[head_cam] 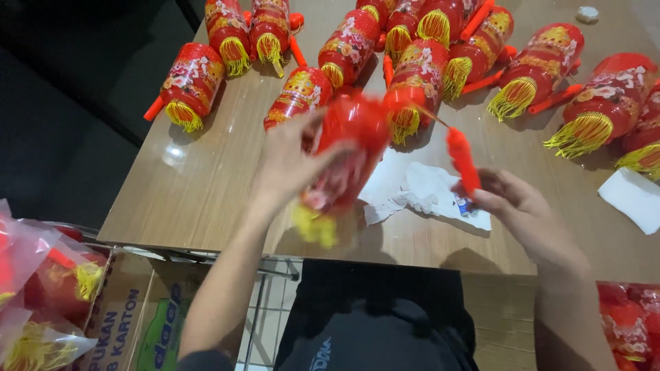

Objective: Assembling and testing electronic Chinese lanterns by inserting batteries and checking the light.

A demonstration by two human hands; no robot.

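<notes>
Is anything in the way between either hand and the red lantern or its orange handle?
Nothing visible: the left hand already holds the red lantern, and the right hand holds its orange handle.

The lantern (344, 154) in the left hand (289, 161) looks like glossy red plastic with a yellow thread tassel. Its orange handle (462, 158) is smooth plastic. Beneath it, the surface (206, 185) is shiny wood-grain laminate bearing crumpled white paper (426, 192).
</notes>
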